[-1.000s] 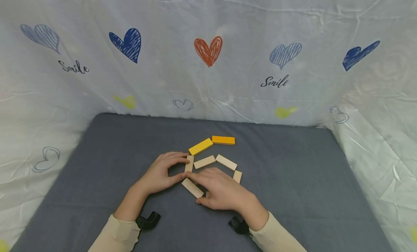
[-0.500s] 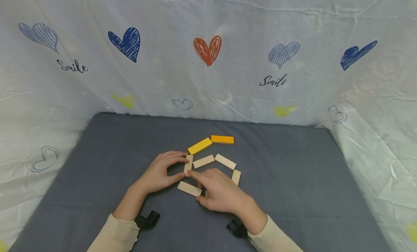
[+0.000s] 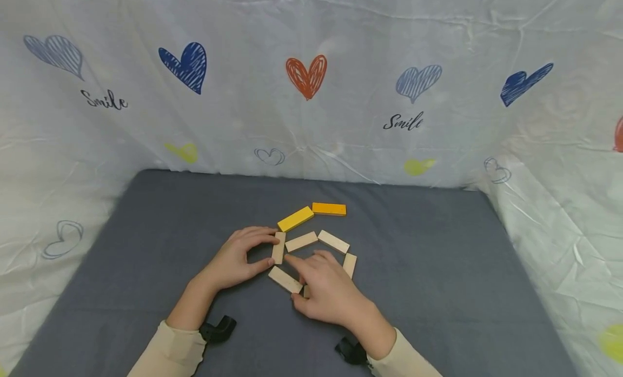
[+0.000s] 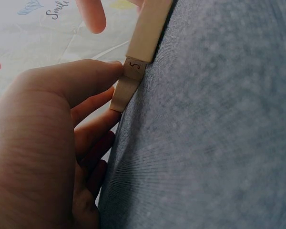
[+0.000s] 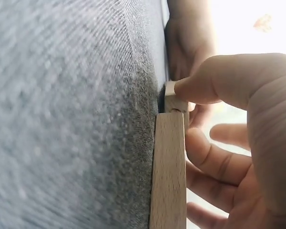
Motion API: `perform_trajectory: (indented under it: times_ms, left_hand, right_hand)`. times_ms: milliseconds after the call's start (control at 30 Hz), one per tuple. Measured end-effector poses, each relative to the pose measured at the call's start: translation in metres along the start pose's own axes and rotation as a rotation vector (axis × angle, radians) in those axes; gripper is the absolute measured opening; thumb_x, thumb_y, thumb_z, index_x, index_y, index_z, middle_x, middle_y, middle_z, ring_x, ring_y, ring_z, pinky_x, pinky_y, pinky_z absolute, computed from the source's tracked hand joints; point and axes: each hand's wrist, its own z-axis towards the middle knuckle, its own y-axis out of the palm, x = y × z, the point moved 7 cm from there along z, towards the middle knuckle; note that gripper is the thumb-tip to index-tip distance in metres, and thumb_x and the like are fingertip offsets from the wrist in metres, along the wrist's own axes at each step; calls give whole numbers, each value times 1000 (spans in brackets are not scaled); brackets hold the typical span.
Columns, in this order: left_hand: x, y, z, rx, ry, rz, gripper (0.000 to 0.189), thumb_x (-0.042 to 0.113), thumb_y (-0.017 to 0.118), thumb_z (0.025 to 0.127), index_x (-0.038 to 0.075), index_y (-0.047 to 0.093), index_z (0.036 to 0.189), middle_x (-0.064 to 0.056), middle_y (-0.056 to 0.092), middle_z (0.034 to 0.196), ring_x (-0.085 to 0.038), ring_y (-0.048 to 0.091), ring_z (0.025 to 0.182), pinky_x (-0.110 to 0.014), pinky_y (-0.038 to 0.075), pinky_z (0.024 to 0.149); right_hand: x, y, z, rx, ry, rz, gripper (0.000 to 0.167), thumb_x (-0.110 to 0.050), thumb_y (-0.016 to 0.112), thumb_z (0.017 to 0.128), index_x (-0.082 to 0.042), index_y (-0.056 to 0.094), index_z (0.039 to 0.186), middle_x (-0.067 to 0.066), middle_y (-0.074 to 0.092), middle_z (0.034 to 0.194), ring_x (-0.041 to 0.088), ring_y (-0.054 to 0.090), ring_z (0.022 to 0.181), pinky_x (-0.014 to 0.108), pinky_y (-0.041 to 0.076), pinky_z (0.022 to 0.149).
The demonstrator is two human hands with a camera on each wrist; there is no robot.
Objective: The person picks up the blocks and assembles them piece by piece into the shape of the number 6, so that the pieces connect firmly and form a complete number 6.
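Note:
Several plain wooden blocks lie end to end in a ring on the dark cloth. My left hand (image 3: 239,259) pinches the ring's left block (image 3: 279,247) between thumb and fingers. A handwritten mark shows on a block end (image 4: 134,66) beside the left thumb in the left wrist view. My right hand (image 3: 327,290) pinches the near end of the lower-left block (image 3: 285,280) with thumb and a finger. Its index finger points toward the left block. In the right wrist view, the thumb presses that block (image 5: 171,101), just beyond another block (image 5: 169,171). The right hand partly hides the ring's lower side.
A yellow block (image 3: 295,219) and an orange block (image 3: 329,209) lie behind the ring, ends close together. More plain blocks form its top (image 3: 301,241) and right side (image 3: 350,265). A white curtain (image 3: 360,133) with printed hearts hangs behind the dark cloth (image 3: 438,269).
The lower-left block's outer end swings toward me, then back up near the left block. My right index finger lifts off the left block's lower end. The left hand keeps its hold.

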Motion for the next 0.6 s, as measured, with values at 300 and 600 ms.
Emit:
perform_trajectory:
  times_ms: [300, 600]
  left_hand:
    - [0, 0, 1, -11, -11, -2, 45, 33, 86, 97, 26, 75, 140, 0, 61, 157, -31, 49, 150, -66, 31, 123]
    - [0, -1, 1, -18, -12, -11, 46, 33, 86, 97, 26, 74, 140, 0, 60, 158, -30, 49, 151, -66, 31, 123]
  right_hand:
    - [-1, 1, 1, 18, 4, -29, 68, -41, 86, 95, -16, 62, 154, -10, 65, 101, 11, 64, 101, 50, 41, 123]
    - [-3, 5, 9, 55, 36, -13, 65, -39, 87, 96, -14, 64, 151, -13, 64, 93, 10, 61, 92, 42, 48, 109]
